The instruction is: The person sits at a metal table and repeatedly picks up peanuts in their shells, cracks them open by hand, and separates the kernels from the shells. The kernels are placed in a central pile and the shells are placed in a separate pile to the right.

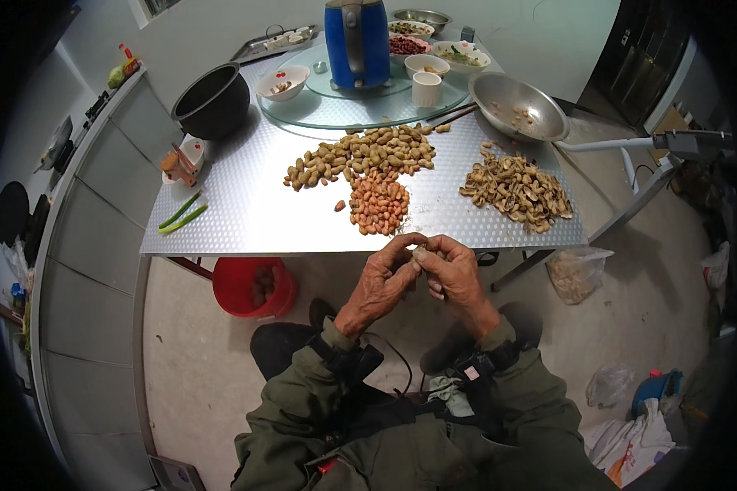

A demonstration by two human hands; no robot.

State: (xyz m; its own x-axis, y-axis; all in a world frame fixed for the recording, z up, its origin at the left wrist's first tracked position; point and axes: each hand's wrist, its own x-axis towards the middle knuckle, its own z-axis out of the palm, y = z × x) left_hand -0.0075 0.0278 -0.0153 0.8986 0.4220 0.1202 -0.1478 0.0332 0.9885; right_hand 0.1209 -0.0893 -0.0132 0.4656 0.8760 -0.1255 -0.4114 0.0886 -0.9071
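Observation:
My left hand (381,279) and my right hand (457,276) meet at the table's front edge, thumbs and fingertips pinching a small peanut pod (419,250) that is mostly hidden between them. Just beyond my hands lies a heap of shelled peanuts (379,202) with reddish skins, one loose kernel (339,205) to its left. Behind it spreads a pile of unshelled peanuts (368,150). Empty peanut shells (519,190) are heaped at the right of the metal table (252,215).
A glass turntable (356,113) carries a blue pitcher (357,46) and bowls. A steel bowl (519,107) with some kernels sits back right, a black pot (212,101) back left. Green stalks (181,215) lie at left. Below are a red bucket (233,285) and a plastic bag (580,273).

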